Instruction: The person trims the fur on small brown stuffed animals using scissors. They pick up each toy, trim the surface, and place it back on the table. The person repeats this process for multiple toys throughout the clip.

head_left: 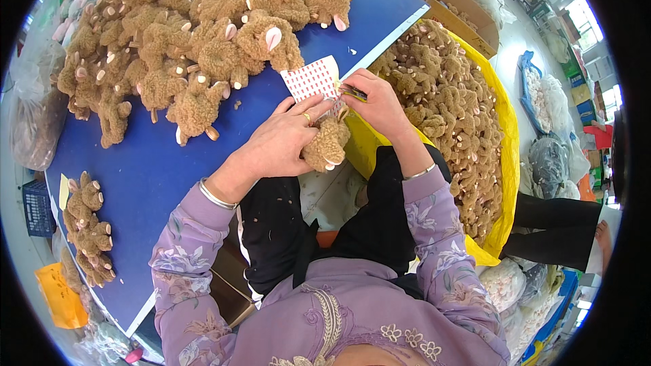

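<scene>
At the table's edge, my left hand (293, 134) is closed around a small brown plush toy (327, 144) with pale ear tips. A white sheet with rows of small red marks (313, 78) stands out beyond my left fingers, over the table. My right hand (374, 105) is closed on a small dark metal tool, which looks like thread snips (354, 92), with its tip by the sheet's right edge. My fingers hide where the sheet meets the toy.
Many brown plush toys (196, 41) are heaped on the blue table (102, 176); several more (88, 224) lie near its left edge. To the right, a yellow-lined container (507, 163) is full of similar toys. A cardboard box (468, 17) stands behind it. Another person's dark-clad leg (556, 230) is at right.
</scene>
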A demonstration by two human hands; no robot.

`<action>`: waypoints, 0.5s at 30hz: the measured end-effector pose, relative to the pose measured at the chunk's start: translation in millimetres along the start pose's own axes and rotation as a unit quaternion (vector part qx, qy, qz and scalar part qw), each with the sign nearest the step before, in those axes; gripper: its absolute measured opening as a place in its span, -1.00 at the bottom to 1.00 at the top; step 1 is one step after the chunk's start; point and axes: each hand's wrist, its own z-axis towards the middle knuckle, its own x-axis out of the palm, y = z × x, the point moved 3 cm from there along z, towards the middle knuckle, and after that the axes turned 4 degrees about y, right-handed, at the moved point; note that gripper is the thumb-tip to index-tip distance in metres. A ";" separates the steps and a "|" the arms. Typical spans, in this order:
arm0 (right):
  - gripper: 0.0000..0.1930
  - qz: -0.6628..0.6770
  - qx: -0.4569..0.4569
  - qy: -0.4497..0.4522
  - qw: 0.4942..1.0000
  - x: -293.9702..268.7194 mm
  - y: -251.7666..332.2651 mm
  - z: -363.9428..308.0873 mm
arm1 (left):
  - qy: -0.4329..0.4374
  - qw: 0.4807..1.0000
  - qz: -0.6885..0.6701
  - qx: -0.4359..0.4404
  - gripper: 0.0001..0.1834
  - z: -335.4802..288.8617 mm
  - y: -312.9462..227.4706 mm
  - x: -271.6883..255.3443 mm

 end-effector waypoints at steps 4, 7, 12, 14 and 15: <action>-0.84 -0.027 -0.005 0.044 0.999 -5.2 -1.3 6.4 | 0.013 1.000 0.003 -0.005 -0.65 0.7 -0.5 -2.3; -0.86 -0.039 -0.002 0.063 0.997 -6.3 -5.2 8.3 | 0.007 1.000 -0.006 -0.005 -0.65 1.0 -0.5 -1.9; -0.87 -0.008 -0.018 0.059 0.998 -7.7 -3.5 4.8 | -0.012 1.000 -0.019 0.000 -0.65 1.3 -0.8 -1.2; -0.89 0.113 0.111 0.065 0.985 -12.5 -3.7 -1.0 | 0.003 1.000 -0.013 -0.009 -0.64 0.8 -0.7 -2.0; -0.89 0.171 0.175 0.068 0.967 -15.0 -3.0 -4.2 | 0.010 1.000 -0.010 -0.014 -0.63 -0.1 -0.2 -1.8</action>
